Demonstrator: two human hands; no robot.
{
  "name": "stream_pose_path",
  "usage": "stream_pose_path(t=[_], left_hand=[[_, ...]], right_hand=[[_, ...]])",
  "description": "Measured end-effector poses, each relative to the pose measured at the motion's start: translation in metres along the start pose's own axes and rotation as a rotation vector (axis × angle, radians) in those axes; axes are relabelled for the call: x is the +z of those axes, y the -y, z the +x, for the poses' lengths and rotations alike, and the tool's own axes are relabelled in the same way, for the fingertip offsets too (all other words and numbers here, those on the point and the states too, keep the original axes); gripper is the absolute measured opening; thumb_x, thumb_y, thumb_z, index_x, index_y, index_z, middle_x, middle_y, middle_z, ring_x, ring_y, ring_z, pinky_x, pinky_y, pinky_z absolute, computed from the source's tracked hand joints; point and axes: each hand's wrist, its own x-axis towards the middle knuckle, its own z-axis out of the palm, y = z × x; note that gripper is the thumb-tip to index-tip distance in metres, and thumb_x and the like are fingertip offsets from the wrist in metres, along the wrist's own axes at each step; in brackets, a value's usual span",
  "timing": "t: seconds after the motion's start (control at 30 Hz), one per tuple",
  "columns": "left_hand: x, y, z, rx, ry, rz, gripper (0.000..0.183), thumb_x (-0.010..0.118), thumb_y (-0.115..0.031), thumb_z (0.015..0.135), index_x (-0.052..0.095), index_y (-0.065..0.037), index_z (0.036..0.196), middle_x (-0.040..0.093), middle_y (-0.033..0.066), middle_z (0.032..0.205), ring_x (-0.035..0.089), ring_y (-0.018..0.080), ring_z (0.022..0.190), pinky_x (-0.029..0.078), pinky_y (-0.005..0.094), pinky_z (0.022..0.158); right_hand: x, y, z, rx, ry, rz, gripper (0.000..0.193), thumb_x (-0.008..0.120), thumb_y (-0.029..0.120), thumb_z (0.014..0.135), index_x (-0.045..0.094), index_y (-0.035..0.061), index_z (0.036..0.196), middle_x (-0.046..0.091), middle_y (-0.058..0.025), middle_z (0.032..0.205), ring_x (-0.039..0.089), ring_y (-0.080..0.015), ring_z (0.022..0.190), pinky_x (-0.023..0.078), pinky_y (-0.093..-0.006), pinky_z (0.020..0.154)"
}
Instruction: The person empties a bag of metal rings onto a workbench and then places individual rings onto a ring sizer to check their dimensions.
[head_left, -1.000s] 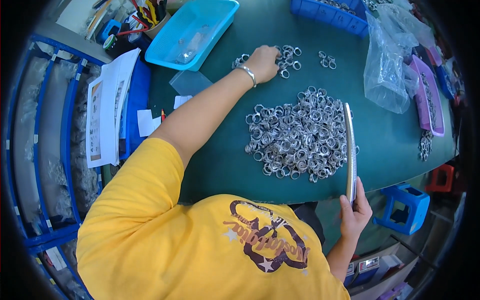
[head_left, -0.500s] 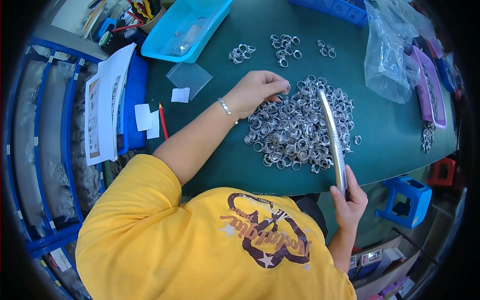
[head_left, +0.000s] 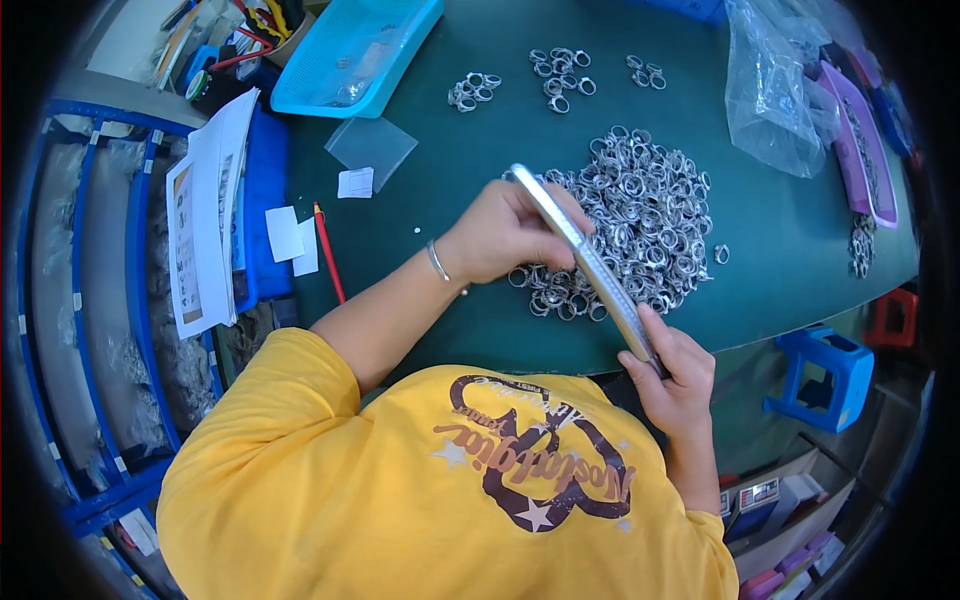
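My right hand (head_left: 676, 372) grips the thick lower end of a silver ring mandrel (head_left: 592, 268), a long tapered metal stick that slants up to the left. My left hand (head_left: 498, 236) is closed at the mandrel's upper part, thumb and fingers behind and around it. The ring that these fingers pinched earlier is now hidden by the mandrel and the hand. Just beyond and to the right spreads a large heap of silver rings (head_left: 655, 215). One loose ring (head_left: 721, 254) lies apart at its right side.
Small ring groups (head_left: 475, 91) lie toward the far side of the green table (head_left: 450, 330). A light-blue basket (head_left: 290, 95), plastic bag (head_left: 372, 150), paper slips and red pen (head_left: 328, 252) are left. Right are clear plastic (head_left: 770, 110), a pink tray (head_left: 850, 150) and a blue stool (head_left: 822, 375).
My left hand has drawn back from the heap toward me with the pinched ring. The mandrel has swung left in my right hand, its narrow end now by my left hand.
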Motion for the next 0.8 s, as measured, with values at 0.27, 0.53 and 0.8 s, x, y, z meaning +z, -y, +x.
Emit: stream_pose_path(t=[0.27,0.53,0.8], left_hand=[[0.001,0.006,-0.005,0.051,0.038,-0.033,0.035,0.079,-0.004,0.061,0.065,-0.001,0.093,0.059,0.009,0.091,0.058,0.0142,0.08,0.047,0.0231,0.07],[-0.011,-0.005,0.036,0.125,-0.311,-0.41,0.028,0.065,0.001,0.076,0.058,0.002,0.103,0.059,0.0079,0.087,0.058,0.0138,0.073,0.049,0.0256,0.063],[-0.085,-0.002,0.127,0.323,-0.425,1.338,0.022,0.066,-0.003,0.071,0.066,-0.004,0.093,0.061,0.0116,0.083,0.06,0.0217,0.069,0.049,0.0311,0.068]], right_hand=[[-0.001,-0.003,0.0,-0.065,-0.004,-0.028,0.05,0.071,-0.001,0.064,0.06,0.001,0.113,0.045,-0.006,0.054,0.043,-0.0163,0.044,0.035,-0.0268,0.043],[-0.014,-0.001,-0.009,0.2,-0.054,-0.005,0.051,0.071,-0.002,0.065,0.057,-0.0025,0.115,0.062,-0.013,0.076,0.059,-0.0181,0.063,0.046,-0.0259,0.059],[-0.03,-0.01,-0.033,0.396,-0.193,-0.056,0.051,0.07,0.002,0.07,0.054,-0.003,0.118,0.062,-0.0114,0.08,0.057,-0.0121,0.067,0.045,-0.0234,0.063]])
